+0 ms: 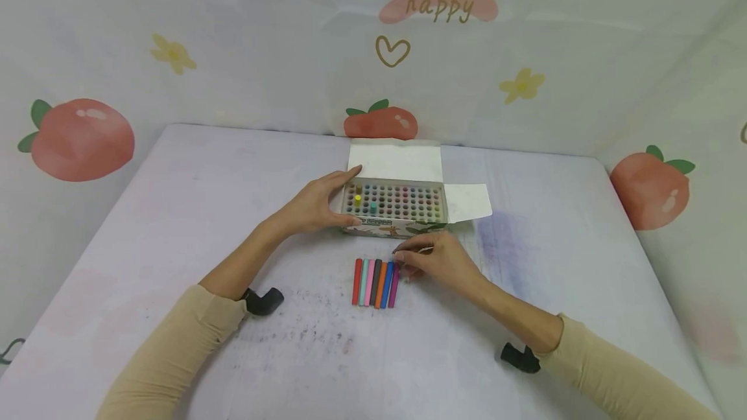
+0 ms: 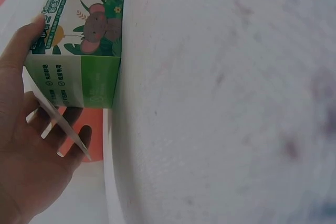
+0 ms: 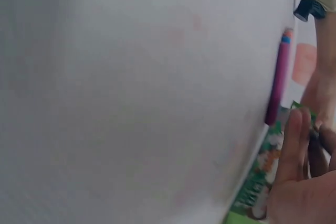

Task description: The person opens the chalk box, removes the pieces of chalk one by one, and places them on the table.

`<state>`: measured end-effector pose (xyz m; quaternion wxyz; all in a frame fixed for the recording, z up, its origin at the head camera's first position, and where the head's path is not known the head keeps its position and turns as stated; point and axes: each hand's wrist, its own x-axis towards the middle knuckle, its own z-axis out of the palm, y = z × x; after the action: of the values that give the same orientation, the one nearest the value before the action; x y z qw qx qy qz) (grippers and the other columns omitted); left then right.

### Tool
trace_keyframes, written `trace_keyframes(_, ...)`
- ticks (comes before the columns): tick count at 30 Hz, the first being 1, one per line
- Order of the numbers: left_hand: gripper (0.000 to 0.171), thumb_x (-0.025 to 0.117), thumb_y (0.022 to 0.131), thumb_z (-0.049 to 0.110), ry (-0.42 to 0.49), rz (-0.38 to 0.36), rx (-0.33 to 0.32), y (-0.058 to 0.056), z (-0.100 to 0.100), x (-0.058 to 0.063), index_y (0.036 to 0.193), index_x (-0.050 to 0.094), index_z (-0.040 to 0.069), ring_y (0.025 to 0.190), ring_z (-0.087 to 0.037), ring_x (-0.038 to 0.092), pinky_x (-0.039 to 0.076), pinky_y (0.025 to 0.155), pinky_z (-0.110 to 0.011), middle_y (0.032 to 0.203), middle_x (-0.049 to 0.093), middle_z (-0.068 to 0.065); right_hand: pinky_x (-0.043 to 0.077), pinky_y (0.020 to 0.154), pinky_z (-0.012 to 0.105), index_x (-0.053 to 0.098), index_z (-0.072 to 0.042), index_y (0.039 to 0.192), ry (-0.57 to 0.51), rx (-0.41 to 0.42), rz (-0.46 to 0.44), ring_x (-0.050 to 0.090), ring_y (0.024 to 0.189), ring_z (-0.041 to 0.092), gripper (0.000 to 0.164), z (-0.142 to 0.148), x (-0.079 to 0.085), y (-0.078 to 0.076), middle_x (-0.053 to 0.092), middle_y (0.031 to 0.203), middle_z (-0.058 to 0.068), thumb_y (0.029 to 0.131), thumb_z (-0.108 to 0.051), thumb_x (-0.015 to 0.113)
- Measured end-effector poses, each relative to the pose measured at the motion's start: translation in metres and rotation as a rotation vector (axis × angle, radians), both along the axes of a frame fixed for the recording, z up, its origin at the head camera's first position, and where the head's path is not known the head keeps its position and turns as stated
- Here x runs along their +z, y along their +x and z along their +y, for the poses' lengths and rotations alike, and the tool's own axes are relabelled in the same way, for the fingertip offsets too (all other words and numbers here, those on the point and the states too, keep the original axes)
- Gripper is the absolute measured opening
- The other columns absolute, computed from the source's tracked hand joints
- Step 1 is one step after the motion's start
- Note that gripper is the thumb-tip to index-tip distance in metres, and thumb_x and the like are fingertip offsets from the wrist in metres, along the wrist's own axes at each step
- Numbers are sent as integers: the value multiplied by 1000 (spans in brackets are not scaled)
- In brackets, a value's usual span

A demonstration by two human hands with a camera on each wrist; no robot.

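Rolling looks like the likeliest trouble: the seven coloured sticks (image 1: 376, 284) lie loose and side by side around the middle of the table (image 1: 408, 368), and a stray brush from the right hand (image 1: 442, 259), whose fingertips sit right by the upper end of the purple stick (image 1: 393, 287), could spread the row as far as the red stick (image 1: 357, 282) at its left end. The box (image 1: 391, 231) stands behind them, toward the table's far edge, its lid flap (image 1: 397, 157) laid back and a side flap (image 1: 469, 203) jutting out on the right, where a careless bump might twist the whole box. A yellow stick (image 1: 358, 199) and a teal stick (image 1: 373, 207) stand taller than most in it, so a low sweep could presumably tip one. Against that, the left hand (image 1: 315, 206) holds the box's left end, thumb on the printed near face, fingers spread wide toward the back; slackening there might let it slide. The left forearm (image 1: 251, 255) slants in from the table's near left, the right forearm (image 1: 519, 316) from its near right. The right hand's thumb and fingers are drawn narrow together; whether they pinch anything small I cannot tell.
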<state>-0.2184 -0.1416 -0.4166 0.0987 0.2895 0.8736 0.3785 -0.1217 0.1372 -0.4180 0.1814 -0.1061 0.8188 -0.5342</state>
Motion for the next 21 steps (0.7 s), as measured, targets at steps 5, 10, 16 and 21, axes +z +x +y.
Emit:
trace_keyframes(5, 102, 86, 78, 35, 9, 6, -4, 0, 1, 0, 159, 26, 20, 134, -26, 42, 34, 109, -50, 149, 43, -11, 58, 66, 40, 74, 1, 108, -39, 67, 69, 71, 75, 27, 22, 0, 16, -9, 74, 94, 15, 92, -14, 72)
trace_keyframes(10, 101, 86, 78, 36, 9, 2, -5, 0, 2, 1, 159, 27, 19, 132, -27, 44, 35, 108, -49, 148, 44, -12, 58, 64, 39, 73, 2, 109, -95, 91, 109, 71, 79, 32, 20, -1, 29, -18, 71, 97, 23, 92, -8, 71)
trace_keyframes(16, 102, 86, 77, 38, -38, -4, 13, -1, 3, 4, 158, 28, 21, 137, -28, 41, 33, 110, -49, 152, 42, -12, 58, 65, 38, 74, 0, 105, -62, 95, 192, 70, 72, 28, 16, -3, 38, -27, 73, 93, 17, 91, -7, 72)
trace_keyframes(21, 102, 87, 76, 37, -47, -9, 17, -1, 1, 4, 158, 28, 20, 137, -28, 41, 34, 110, -49, 152, 42, -13, 58, 64, 36, 75, -3, 106, -28, 98, 266, 70, 72, 24, 16, -4, 43, -35, 74, 93, 10, 91, -7, 72)
